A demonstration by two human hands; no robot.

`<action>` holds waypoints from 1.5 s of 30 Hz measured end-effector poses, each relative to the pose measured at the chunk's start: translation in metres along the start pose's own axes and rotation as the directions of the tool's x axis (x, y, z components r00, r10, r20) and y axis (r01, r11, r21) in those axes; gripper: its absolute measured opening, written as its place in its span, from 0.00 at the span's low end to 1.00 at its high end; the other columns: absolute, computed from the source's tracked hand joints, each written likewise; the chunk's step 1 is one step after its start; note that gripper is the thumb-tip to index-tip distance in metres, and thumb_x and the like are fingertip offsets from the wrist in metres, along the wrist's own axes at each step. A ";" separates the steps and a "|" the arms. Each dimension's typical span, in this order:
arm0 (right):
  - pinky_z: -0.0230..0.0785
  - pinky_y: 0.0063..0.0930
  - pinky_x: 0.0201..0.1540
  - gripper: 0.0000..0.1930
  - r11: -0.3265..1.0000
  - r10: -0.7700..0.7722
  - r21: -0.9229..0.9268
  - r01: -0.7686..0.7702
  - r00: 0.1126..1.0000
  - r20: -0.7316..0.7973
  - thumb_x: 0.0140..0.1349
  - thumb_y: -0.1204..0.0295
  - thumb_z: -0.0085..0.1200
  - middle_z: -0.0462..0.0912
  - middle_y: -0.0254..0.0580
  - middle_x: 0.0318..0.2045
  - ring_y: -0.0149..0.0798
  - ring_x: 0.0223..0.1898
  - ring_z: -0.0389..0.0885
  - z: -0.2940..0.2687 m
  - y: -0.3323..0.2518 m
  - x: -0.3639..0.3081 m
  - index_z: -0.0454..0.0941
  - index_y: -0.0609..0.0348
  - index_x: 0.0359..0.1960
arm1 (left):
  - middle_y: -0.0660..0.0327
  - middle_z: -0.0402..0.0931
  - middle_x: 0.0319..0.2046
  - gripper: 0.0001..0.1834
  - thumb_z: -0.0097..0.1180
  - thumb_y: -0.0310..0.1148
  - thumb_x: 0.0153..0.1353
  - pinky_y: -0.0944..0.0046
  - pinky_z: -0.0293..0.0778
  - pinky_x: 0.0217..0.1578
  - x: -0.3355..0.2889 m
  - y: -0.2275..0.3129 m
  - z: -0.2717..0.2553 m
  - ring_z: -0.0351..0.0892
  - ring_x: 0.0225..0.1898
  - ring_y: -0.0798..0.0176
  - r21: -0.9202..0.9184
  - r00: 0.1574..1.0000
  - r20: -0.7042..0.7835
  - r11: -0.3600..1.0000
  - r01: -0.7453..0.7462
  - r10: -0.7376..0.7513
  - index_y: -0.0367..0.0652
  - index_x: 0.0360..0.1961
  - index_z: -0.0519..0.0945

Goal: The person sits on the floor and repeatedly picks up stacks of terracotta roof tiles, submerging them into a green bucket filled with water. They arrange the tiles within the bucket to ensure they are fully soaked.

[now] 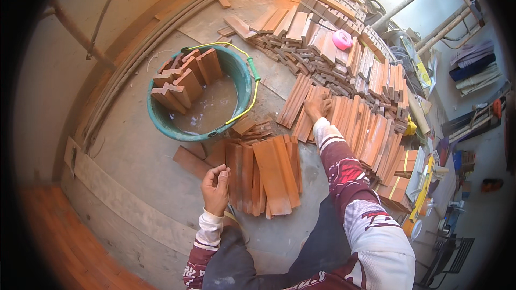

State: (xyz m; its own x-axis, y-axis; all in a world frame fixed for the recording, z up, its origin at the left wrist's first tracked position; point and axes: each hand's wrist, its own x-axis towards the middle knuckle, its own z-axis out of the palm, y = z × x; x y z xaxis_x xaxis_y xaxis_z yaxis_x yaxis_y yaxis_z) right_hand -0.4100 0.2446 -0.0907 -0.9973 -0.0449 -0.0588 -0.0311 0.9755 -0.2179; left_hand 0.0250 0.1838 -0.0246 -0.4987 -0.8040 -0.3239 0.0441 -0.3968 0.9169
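Note:
My right hand [318,105] reaches out to the tile stack with its fingers bent around the top of an orange clay tile [304,123]. Beside it, long ridged tiles [295,100] lean together. My left hand [215,190] is closed in a loose pinch, thumb against the fingers; whether anything small is in it I cannot make out. Its fingertips are close to the edge of a row of tiles [235,174] in front of me. A wider tile [273,174] rests tilted on that row.
A green bucket [248,83] with a yellow handle [252,102] holds murky water and several upright tiles [189,84]. A pink round object [342,39] lies on the big tile stack [355,129]. Metal scaffold bars [414,5] stand at the far right.

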 end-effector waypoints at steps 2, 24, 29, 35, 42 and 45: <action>0.66 0.50 0.66 0.41 0.993 0.088 0.067 -0.096 0.989 0.115 0.60 0.59 0.63 0.63 0.62 0.63 0.59 0.68 0.61 -0.005 -0.022 -0.020 0.56 0.71 0.66 | 0.57 0.82 0.45 0.11 0.54 0.29 0.73 0.65 0.78 0.52 -0.004 0.003 -0.009 0.82 0.48 0.64 0.057 1.000 -0.014 0.998 0.000 0.001 0.33 0.51 0.78; 0.53 0.60 0.66 0.51 0.993 -0.091 0.070 0.092 0.996 -0.014 0.55 0.67 0.66 0.54 0.63 0.66 0.66 0.68 0.53 0.027 0.005 -0.028 0.44 0.46 0.75 | 0.59 0.83 0.43 0.11 0.57 0.28 0.71 0.69 0.75 0.51 -0.003 0.001 0.006 0.81 0.46 0.68 0.074 1.000 0.008 0.997 0.006 -0.007 0.32 0.49 0.80; 0.54 0.61 0.63 0.50 0.989 -0.099 0.115 0.093 0.994 0.054 0.54 0.68 0.65 0.56 0.58 0.64 0.64 0.64 0.55 0.009 -0.007 -0.040 0.45 0.43 0.75 | 0.59 0.83 0.43 0.11 0.57 0.28 0.71 0.69 0.75 0.51 -0.003 -0.001 -0.001 0.81 0.46 0.68 0.080 1.000 0.000 0.996 -0.029 0.029 0.31 0.49 0.80; 0.55 0.56 0.62 0.50 0.972 -0.039 0.223 0.073 0.987 -0.154 0.51 0.69 0.64 0.58 0.57 0.63 0.60 0.62 0.58 0.007 -0.004 -0.055 0.48 0.40 0.76 | 0.58 0.83 0.44 0.11 0.56 0.28 0.71 0.69 0.75 0.50 -0.003 -0.003 -0.006 0.81 0.46 0.68 0.046 0.999 -0.022 0.999 -0.024 0.025 0.31 0.49 0.80; 0.53 0.52 0.65 0.46 0.906 -0.341 0.046 0.421 0.790 -0.509 0.54 0.69 0.64 0.61 0.57 0.60 0.58 0.61 0.59 0.011 -0.014 -0.058 0.53 0.44 0.76 | 0.58 0.83 0.44 0.11 0.56 0.28 0.71 0.69 0.75 0.50 -0.004 0.000 -0.005 0.81 0.46 0.68 0.058 1.000 -0.018 0.998 -0.017 0.019 0.31 0.50 0.80; 0.52 0.51 0.69 0.47 0.871 -0.352 0.235 0.431 0.882 -0.313 0.55 0.69 0.64 0.61 0.60 0.64 0.59 0.66 0.59 -0.031 -0.053 -0.054 0.51 0.51 0.76 | 0.59 0.83 0.44 0.12 0.57 0.28 0.71 0.69 0.75 0.49 -0.010 -0.003 -0.018 0.81 0.46 0.69 0.063 0.998 -0.057 0.998 0.012 -0.009 0.31 0.50 0.79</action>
State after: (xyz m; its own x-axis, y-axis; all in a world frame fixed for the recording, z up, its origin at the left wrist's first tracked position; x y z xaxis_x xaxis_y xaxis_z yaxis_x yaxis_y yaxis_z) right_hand -0.3567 0.2015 -0.0461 -0.8899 -0.3151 0.3299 -0.4408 0.7802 -0.4438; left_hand 0.0458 0.1849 -0.0283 -0.4491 -0.8243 -0.3447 -0.0169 -0.3779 0.9257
